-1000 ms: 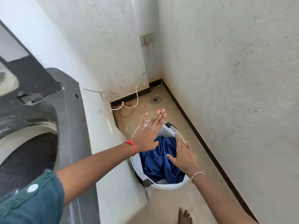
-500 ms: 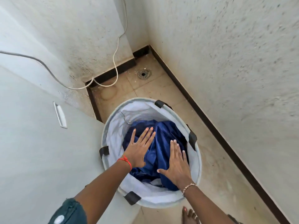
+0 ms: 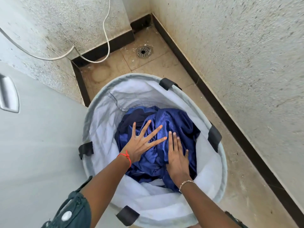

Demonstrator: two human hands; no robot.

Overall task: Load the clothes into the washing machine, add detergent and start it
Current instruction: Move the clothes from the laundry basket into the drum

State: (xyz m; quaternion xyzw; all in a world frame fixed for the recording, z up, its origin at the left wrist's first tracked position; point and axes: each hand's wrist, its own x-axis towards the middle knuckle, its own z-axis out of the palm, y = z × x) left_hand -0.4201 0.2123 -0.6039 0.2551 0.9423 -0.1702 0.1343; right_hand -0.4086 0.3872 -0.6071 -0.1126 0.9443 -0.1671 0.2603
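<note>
Inside basket (image 3: 217, 155) rim, both hands flat on clothes (image 3: 174, 119).

No text, label, brand, number or sign could be read anywhere in the view (the walls, floor and basket all showed plain surfaces).
</note>
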